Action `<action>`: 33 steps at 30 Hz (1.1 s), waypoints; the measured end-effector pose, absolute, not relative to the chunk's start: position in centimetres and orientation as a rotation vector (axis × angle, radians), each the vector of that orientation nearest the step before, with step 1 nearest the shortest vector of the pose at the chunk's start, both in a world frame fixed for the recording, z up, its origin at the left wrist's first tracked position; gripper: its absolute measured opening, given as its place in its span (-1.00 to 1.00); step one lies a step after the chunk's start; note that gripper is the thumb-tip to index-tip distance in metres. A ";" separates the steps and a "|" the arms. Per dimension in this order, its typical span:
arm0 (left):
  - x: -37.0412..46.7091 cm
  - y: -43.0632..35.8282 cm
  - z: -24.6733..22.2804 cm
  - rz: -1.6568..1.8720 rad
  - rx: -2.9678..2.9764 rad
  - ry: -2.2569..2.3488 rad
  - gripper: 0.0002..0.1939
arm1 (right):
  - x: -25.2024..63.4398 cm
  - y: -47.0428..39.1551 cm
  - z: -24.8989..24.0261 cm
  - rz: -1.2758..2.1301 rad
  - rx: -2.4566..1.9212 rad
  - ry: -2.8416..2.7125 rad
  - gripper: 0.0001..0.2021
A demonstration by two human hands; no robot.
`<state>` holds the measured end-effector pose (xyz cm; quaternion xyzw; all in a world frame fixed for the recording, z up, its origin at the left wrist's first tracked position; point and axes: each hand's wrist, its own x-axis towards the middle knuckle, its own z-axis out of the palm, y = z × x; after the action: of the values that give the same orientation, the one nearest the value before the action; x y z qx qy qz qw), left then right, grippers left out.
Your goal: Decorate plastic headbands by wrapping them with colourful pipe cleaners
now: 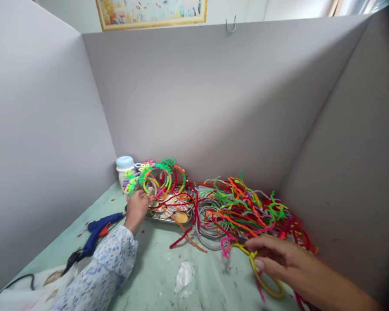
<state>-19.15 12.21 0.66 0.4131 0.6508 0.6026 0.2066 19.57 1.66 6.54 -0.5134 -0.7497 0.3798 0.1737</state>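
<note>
My left hand [138, 210] reaches to the left end of a metal tray [168, 221] of shells and flat pieces. Its fingers are closed together by the bottom of several pipe-cleaner-wrapped hoops [164, 179]; what they pinch, if anything, is hidden. At the lower right, my right hand [278, 257] has thumb and fingers closed on a yellow loop [272, 293], which looks like a pipe cleaner ring and hangs over the table. A dark pointed thing [240, 238] shows by those fingertips, beside a pink pipe cleaner [226, 246].
Loose colourful pipe cleaners [246, 207] are heaped at the right, beside coiled grey wire [210, 244]. A blue glue gun [92, 239] with a cord lies left. A lidded jar [125, 166] stands in the back corner. Crumpled white scrap [184, 276] lies in front. Grey panels [194, 99] enclose the table.
</note>
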 end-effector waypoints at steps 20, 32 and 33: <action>6.2 -2.1 -2.9 0.943 2.015 0.935 -0.79 | 20.6 1.0 8.3 1.005 -1.457 -1.903 -0.65; 5.3 -0.9 -7.1 0.735 2.011 0.928 -0.86 | 20.7 3.6 1.7 0.729 -1.690 -2.260 -0.80; 5.3 -0.9 -7.0 0.726 2.010 0.932 -0.86 | 21.0 3.8 0.8 0.687 -1.736 -2.269 -0.76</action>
<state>5.32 -0.94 -7.03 0.7923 0.3672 0.2863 0.3941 21.04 3.79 0.85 -0.5877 -0.7683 0.2327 0.1013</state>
